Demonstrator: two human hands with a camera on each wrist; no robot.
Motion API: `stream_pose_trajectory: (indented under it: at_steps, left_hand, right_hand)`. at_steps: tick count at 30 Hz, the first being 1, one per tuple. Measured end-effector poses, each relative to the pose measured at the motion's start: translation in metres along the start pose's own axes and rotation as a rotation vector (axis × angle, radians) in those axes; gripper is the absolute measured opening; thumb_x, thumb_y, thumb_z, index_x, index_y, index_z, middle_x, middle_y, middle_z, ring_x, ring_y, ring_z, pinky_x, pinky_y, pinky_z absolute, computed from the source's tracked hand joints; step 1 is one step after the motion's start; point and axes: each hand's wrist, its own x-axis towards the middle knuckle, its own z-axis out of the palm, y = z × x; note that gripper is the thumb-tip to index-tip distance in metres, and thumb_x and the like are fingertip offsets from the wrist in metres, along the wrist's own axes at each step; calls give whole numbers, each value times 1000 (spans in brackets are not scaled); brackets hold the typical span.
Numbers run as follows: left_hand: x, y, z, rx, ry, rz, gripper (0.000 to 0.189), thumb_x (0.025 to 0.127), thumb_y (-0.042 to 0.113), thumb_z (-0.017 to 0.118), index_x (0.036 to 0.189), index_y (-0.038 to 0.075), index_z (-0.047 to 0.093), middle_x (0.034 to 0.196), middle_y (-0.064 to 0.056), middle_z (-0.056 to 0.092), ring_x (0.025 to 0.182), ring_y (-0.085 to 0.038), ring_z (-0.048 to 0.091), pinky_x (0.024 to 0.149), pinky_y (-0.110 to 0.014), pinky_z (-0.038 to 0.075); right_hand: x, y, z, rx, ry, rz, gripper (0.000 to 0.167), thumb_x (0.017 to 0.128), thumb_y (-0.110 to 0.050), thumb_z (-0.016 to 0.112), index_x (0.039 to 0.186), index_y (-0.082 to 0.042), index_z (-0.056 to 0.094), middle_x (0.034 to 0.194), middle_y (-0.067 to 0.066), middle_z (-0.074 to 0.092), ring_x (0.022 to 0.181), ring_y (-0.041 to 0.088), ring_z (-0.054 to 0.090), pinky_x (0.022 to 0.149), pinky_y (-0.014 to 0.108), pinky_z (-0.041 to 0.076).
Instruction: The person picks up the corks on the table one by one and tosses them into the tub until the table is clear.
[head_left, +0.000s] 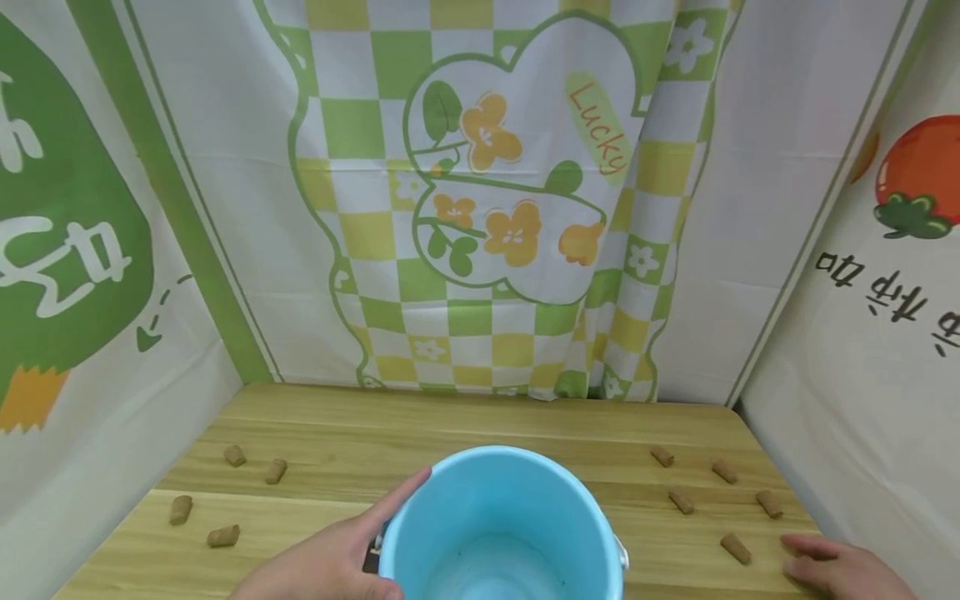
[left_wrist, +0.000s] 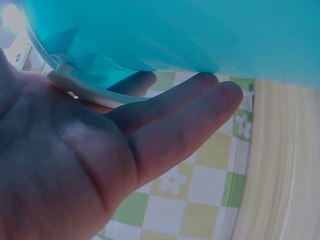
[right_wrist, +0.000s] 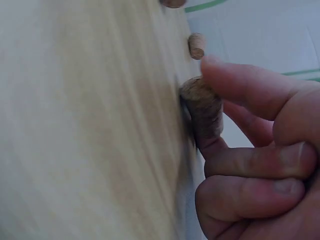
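A light-blue bucket (head_left: 502,479) stands at the front middle of the wooden table, its inside facing up. My left hand (head_left: 337,550) grips its left side, the thumb near the rim; in the left wrist view, extended fingers (left_wrist: 175,135) lie along the outer wall beside the pale handle (left_wrist: 95,92). At the right front edge my right hand (head_left: 847,571) is low over the tabletop. Its thumb and fingers hold a cork (right_wrist: 202,107) close to the wood in the right wrist view; this cork is hidden in the head view. Left of that hand lies another cork (head_left: 736,548).
Several more corks lie on the right, including one cork (head_left: 768,503) near the edge. On the left are several others, such as a cork (head_left: 223,536). A checkered curtain (head_left: 495,333) hangs behind the table (head_left: 360,425); printed cloth walls flank it.
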Motion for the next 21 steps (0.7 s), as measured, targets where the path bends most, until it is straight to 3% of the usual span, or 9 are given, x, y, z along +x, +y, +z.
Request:
stream_pose_trajectory:
  at_steps: [3,7,10,12,14,19,21]
  left_hand:
    - [-1,1,0,-4,1,-2,101,90,38,76,161,35,4,154,-24,23,121,-29,53,90,-34,49]
    - [-1,2,-1,0,5,-16,102,89,38,77,161,37,5,154,-20,25,121,-29,52,90,-35,49]
    - [-1,2,0,18,11,-17,101,89,35,77,161,38,5,153,-21,26,120,-27,53,90,-34,49]
    - [0,2,0,24,13,-10,100,90,32,77,161,36,6,152,-23,26,119,-26,54,89,-34,50]
    - [-1,2,0,25,16,-14,100,90,30,77,160,38,6,152,-23,26,118,-26,54,89,-34,49]
    - [-1,2,0,11,14,-31,100,90,31,77,160,39,6,154,-22,24,120,-28,53,89,-34,49]
    - [0,2,0,5,10,-32,101,90,32,77,161,36,5,154,-22,24,120,-28,53,89,-35,49]
  right_hand:
    - [2,0,1,-6,0,-7,73,91,-53,67,138,2,55,138,27,52,128,55,37,94,60,39]
    - [4,4,-4,29,-77,-53,69,96,-42,65,140,8,49,137,31,51,125,51,44,90,43,45]
    - [3,10,-10,78,-174,-126,62,98,-28,64,139,15,44,135,35,50,115,32,56,81,28,46]
    - [2,13,-13,88,-204,-154,57,97,-21,64,136,16,46,133,35,51,108,21,56,76,25,46]
    - [2,13,-11,91,-189,-135,53,96,-19,66,133,15,50,127,33,56,103,18,58,76,28,49]
    - [3,6,-4,-2,-73,-12,57,93,-30,72,129,11,58,121,26,63,112,45,57,86,46,48]
    - [4,4,-4,-35,-55,-15,63,91,-34,73,130,12,55,124,28,61,116,51,52,89,52,45]
